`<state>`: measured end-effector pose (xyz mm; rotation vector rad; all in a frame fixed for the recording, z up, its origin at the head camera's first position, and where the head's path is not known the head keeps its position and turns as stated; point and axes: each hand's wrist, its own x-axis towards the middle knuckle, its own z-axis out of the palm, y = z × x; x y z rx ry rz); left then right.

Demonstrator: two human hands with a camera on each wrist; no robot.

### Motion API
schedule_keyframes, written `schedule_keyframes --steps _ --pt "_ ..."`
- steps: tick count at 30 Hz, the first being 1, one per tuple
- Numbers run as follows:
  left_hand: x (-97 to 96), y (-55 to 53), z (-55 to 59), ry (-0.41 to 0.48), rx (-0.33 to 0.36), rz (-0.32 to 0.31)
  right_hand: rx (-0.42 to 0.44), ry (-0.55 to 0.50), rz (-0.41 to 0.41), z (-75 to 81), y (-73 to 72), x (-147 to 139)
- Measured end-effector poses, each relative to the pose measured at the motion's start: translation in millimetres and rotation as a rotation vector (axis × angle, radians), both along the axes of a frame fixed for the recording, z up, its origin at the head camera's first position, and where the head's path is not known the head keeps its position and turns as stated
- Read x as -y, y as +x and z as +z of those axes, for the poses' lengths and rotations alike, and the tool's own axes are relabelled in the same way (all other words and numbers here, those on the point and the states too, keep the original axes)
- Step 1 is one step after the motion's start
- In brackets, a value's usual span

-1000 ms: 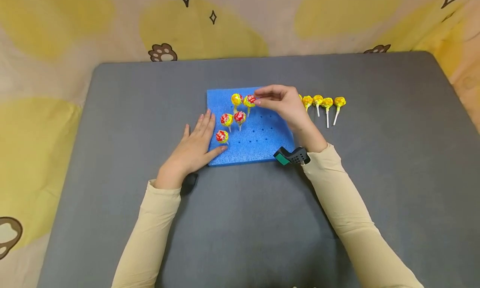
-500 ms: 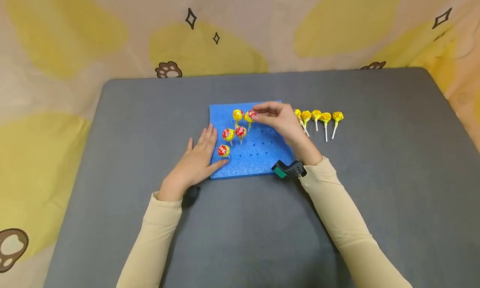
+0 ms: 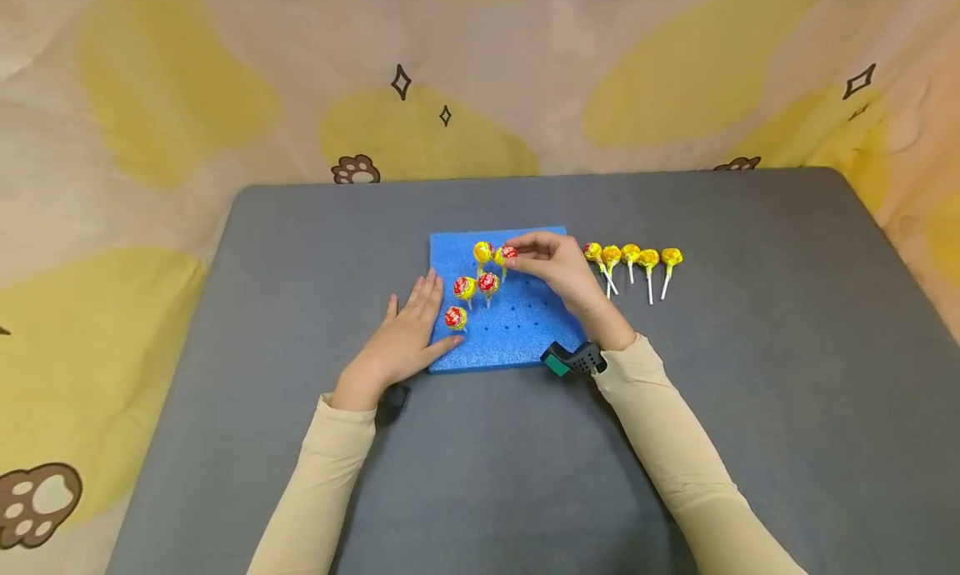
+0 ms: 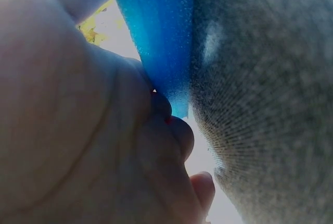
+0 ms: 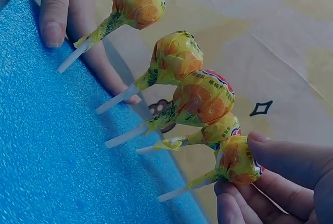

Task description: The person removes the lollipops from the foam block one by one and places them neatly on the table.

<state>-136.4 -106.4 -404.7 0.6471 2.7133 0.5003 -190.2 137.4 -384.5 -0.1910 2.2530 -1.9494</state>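
Blue foam board (image 3: 495, 354): I count one lollipop (image 5: 235, 161) over its far half, stick downward, head pinched by the nearer right hand (image 3: 561, 267); straight-fingered left hand (image 3: 402, 339) rests at its left edge.

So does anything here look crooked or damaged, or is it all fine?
Mostly tidy. Among the loose lollipops, the one nearest the blue foam block slants, its stick seeming to cross its neighbour, while the other sticks lie uncrossed. No spill or damage shows.
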Motion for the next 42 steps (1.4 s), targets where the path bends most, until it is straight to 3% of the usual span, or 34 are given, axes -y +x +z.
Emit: schedule_keyframes --steps 10,21,26,32,42 --pt "-3.9 0.1 -3.4 -0.019 0.006 0.0 -0.021 -0.017 -0.014 -6.2 2.8 0" --pt "-6.4 -3.1 2.0 -0.031 0.001 -0.007 -0.053 -0.119 -0.077 8.2 5.6 -8" --pt "-5.0 -3.9 -0.5 -0.032 -0.004 0.002 -0.103 -0.154 -0.089 15.2 6.3 -14" --pt "-2.9 -2.6 -6.4 -0.024 0.009 0.006 -0.097 -0.207 -0.111 16.0 12.5 -29" --pt "-3.0 -4.5 -8.8 -0.011 0.003 0.006 -0.08 -0.41 -0.172 22.8 22.2 -62"
